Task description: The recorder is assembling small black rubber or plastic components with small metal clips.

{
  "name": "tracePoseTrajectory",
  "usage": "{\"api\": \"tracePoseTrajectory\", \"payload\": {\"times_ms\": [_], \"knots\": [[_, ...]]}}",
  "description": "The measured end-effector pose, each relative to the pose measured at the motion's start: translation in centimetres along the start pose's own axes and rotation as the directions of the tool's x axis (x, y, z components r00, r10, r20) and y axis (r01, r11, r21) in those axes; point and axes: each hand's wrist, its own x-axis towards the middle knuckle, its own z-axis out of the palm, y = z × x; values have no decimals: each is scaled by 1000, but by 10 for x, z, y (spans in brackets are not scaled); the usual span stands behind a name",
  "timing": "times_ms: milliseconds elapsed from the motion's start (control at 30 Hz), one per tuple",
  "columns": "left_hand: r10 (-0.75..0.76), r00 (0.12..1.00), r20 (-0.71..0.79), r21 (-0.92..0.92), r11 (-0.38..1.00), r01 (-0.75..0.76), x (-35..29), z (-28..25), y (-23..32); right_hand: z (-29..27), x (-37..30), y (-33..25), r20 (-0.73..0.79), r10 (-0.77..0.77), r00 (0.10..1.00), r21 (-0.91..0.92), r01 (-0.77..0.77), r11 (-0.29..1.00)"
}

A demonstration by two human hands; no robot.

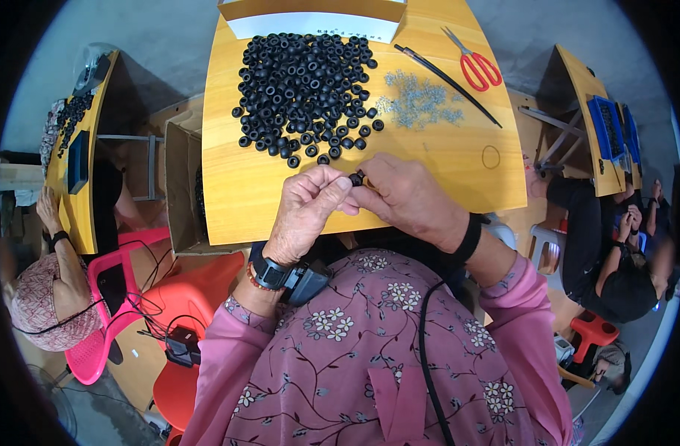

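Note:
Near the front edge of the table, my left hand (314, 202) pinches a small black round piece (356, 179) between thumb and fingers. My right hand (408, 192) meets it from the other side, its fingers closed on the same piece; the fingertips partly hide it. Just beyond my hands lies a large heap of black bead-like pieces (303, 89) with round holes. To the right of the heap, many tiny silvery metal parts (420, 102) are scattered; their exact kind is too small to make out.
A thin black rod (451, 85) and red-handled scissors (474, 65) lie at the far right of the yellow table (459, 178). A white box (317, 24) stands at the back. Left of the table is a cardboard box (182, 178). Other people sit at tables on both sides.

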Motion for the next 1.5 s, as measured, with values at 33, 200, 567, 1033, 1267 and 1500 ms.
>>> {"api": "tracePoseTrajectory", "payload": {"times_ms": [33,200,567,1033,1267,1500], "knots": [[-23,1000,-11,-8,1000,23,0,0,1,-2,1,-1,19,-68,997,-66,69,995],[15,999,29,15,1000,-16,1,-3,-4,-8,5,-5,96,-215,972,-200,230,952],[89,996,-6,145,986,-87,-1,5,-2,7,0,-7,49,-101,994,-240,109,965],[50,998,28,192,980,-54,-5,6,5,-8,7,-10,189,-155,970,-252,201,947],[44,998,-35,95,995,-40,-4,8,-5,-8,6,-6,120,-40,992,41,36,999],[69,997,-27,-23,997,-70,-3,2,-9,-12,9,-6,104,185,977,358,-211,910]]}}
